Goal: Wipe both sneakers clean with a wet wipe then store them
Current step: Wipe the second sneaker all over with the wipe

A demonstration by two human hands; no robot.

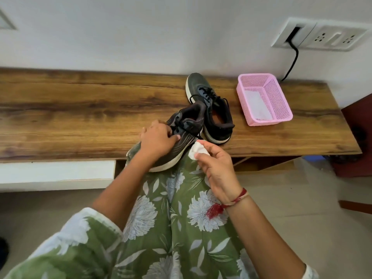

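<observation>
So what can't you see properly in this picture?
In the head view:
Held sneaker: the left hand and wrist cover much of its front, and its underside does not show.
Wet wipe: bunched in the right hand, so any dirt on it is hidden.
Pink basket: something white inside, too blurred to name.
Black cable: its lower end goes behind the wooden shelf.

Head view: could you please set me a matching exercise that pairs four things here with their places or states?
Things:
1. wet wipe
2. pink basket
3. nearer sneaker
4. farther sneaker

Places or states:
A. stands on the wooden bench, toe toward the wall
B. gripped by the left hand
C. pinched in the right hand
D. has something white lying in it

Pairs: 1-C, 2-D, 3-B, 4-A.
</observation>
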